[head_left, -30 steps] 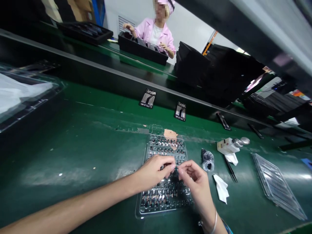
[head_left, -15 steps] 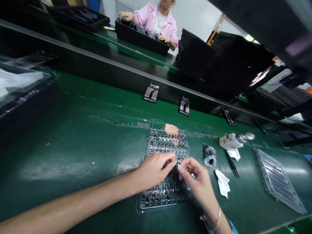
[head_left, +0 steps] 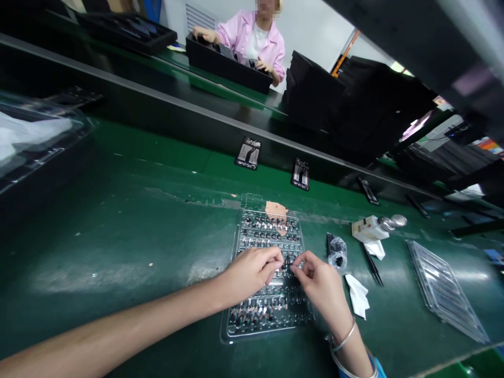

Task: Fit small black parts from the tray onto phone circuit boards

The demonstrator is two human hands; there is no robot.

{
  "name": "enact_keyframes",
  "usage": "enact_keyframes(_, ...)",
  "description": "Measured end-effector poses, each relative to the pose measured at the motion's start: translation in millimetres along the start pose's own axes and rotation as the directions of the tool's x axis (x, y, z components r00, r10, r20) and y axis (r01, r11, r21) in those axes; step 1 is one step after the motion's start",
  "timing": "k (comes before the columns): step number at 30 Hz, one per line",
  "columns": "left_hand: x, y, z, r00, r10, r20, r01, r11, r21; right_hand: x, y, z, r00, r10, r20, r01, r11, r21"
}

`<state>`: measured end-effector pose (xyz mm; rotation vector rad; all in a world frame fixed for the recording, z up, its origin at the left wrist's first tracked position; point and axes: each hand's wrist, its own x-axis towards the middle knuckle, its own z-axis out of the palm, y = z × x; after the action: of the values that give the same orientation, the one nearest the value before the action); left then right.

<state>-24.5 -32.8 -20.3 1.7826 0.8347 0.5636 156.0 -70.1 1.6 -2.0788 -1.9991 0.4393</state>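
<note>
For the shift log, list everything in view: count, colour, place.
Parts tray: one, clear plastic with dark and silver parts, under the hands
Conveyor belt: one, green, running across the view
Tape patch: one, tan, just beyond the parts tray
Phone frames: at least three, black, along the belt's far edge
Small bag: one, clear with dark contents, right of the parts tray
Bottle: one, white with silver nozzle, further right
Tweezers: one pair, black, below the bottle
Wipes: two, white, near the tweezers
Spare tray: one, clear plastic, far right
Black trays: two, on the far belt
Co-worker: one, pink jacket, behind the far belt
Bangle: one, silver, right wrist
Left hand: one, over the parts tray
Right hand: one, over the parts tray
</note>
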Motion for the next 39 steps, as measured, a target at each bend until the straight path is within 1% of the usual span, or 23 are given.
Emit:
enact_keyframes(2,-0.2,-0.7,1.7,1.0,-0.013,-0.002,0.013,1.0,-0.005,-5.7,5.2,-12.2,0.99,0.032,-0.141,-0.018,0.995,0.099)
enact_keyframes(3,-0.5,-0.7,2.8,1.0,-0.017,-0.011,0.017,1.0,-0.007,-9.8,9.9,-19.8,0.97,0.063,-0.236,-0.027,0.988,0.152)
enact_keyframes(5,-1.9,0.3,5.1,0.999,-0.016,-0.041,0.015,1.0,-0.011,-19.4,23.1,-34.7,0.898,0.133,-0.419,-0.048,0.977,0.208)
enact_keyframes(7,-3.8,2.0,6.8,0.997,-0.005,-0.076,0.003,1.0,-0.024,-28.2,39.1,-44.2,0.833,0.176,-0.524,-0.108,0.982,0.157)
enact_keyframes(8,-4.7,2.8,7.3,0.996,-0.002,-0.092,-0.001,0.999,-0.035,-31.4,47.1,-45.7,0.822,0.185,-0.539,-0.159,0.983,0.095)
enact_keyframes(10,-6.0,3.9,7.6,0.993,-0.001,-0.114,-0.006,0.998,-0.06,-34.0,61.3,-41.7,0.836,0.192,-0.514,-0.273,0.958,-0.085)
enact_keyframes(12,-6.4,4.0,7.5,0.992,-0.001,-0.125,-0.009,0.997,-0.074,-32.2,71.0,-30.7,0.869,0.17,-0.465,-0.335,0.893,-0.3)
enact_keyframes(15,-5.8,2.5,7.5,0.992,0.004,-0.128,-0.013,0.997,-0.071,-25.4,76.8,-12.0,0.923,0.104,-0.371,-0.31,0.772,-0.554)
enact_keyframes(17,-5.2,0.8,8.1,0.992,0.005,-0.124,-0.014,0.998,-0.069,-21.2,77.3,-3.8,0.942,0.099,-0.32,-0.291,0.715,-0.636)
enact_keyframes(19,-4.7,-0.8,8.9,0.993,0.007,-0.115,-0.015,0.998,-0.069,-18.9,77.2,-0.2,0.949,0.113,-0.295,-0.289,0.687,-0.667)
enact_keyframes(24,-4.2,-3.1,10.3,0.993,0.027,-0.116,-0.033,0.998,-0.047,-22.6,76.6,-3.0,0.95,0.117,-0.291,-0.29,0.678,-0.676)
enact_keyframes(31,-4.8,-4.0,10.8,0.991,0.042,-0.127,-0.047,0.998,-0.039,-29.7,80.4,-4.8,0.93,0.041,-0.365,-0.289,0.697,-0.657)
enact_keyframes(35,-4.1,-3.3,10.9,0.991,0.034,-0.127,-0.04,0.998,-0.046,-25.4,86.0,-2.0,0.931,0.028,-0.365,-0.278,0.703,-0.655)
enact_keyframes(39,-3.9,-3.7,11.2,0.992,0.025,-0.121,-0.035,0.996,-0.081,-16.1,90.7,1.0,0.918,0.023,-0.395,-0.291,0.716,-0.634)
